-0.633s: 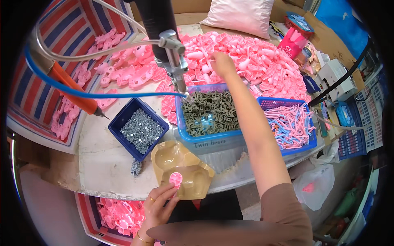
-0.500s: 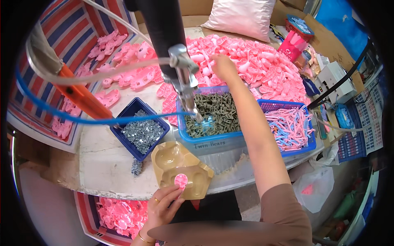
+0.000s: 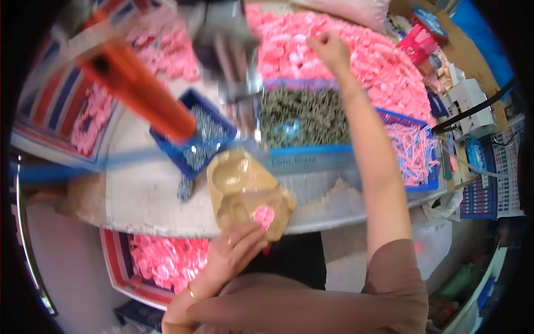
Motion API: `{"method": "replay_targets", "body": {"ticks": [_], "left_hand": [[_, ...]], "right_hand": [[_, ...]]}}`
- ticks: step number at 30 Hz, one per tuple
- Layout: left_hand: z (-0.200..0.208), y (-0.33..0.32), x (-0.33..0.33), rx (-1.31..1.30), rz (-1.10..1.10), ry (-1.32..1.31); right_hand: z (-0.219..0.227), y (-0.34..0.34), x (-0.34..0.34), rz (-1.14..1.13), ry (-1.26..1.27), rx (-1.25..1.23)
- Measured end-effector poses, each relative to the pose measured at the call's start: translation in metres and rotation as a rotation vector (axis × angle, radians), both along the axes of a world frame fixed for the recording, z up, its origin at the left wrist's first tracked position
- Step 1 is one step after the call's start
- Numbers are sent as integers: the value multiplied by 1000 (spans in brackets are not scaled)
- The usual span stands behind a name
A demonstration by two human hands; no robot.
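Observation:
My left hand (image 3: 236, 250) is closed at the near edge of a tan moulded fixture (image 3: 233, 178). Its fingertips pinch a small pink oval plastic part (image 3: 265, 217) against the fixture's right-hand hollow. My right arm stretches across a blue-rimmed bin of grey-green clips (image 3: 303, 117). Beyond the bin, my right hand (image 3: 332, 53) is over a wide heap of pink plastic parts (image 3: 384, 78), its fingers curled together. Whatever is between those fingers, if anything, cannot be made out.
A dark blue tray of screws (image 3: 208, 136) stands left of the bin, under a blurred orange-handled tool (image 3: 133, 83). To the right sits a blue basket of pink and blue sticks (image 3: 411, 153). Below the table edge is a striped box of pink parts (image 3: 167, 259).
The whole view has shifted, so the table appears higher and slightly right. My right hand has moved a little farther over the pink heap; my left hand stays at the fixture with the pink part.

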State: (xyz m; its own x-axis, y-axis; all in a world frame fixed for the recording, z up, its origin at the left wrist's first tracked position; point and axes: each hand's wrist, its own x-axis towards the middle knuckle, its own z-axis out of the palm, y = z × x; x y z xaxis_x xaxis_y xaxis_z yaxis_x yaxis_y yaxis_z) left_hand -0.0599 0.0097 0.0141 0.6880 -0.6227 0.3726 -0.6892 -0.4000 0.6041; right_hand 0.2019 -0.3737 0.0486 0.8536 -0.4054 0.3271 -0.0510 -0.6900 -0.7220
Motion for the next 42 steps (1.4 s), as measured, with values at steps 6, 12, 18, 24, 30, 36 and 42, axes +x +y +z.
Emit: {"method": "replay_targets", "body": {"ticks": [6,12,18,24,30,36,42], "left_hand": [[-20,-15,4,87,-72,-162],[-23,-24,-8,143,-12,-173],[-21,5,-16,16,-98,-297],[-22,62,11,-111,-31,-366],[-29,121,155,-28,552,-280],[-57,144,318,357,654,-456],[-63,158,321,660,620,-367]], "right_hand": [[13,33,-91,334,81,525],[11,117,-203,661,245,390],[-21,181,-267,893,43,-211],[-23,200,-268,928,84,-373],[-5,193,-266,797,183,-181],[-16,195,-267,858,213,-138],[-7,190,-274,818,235,-113]]}}
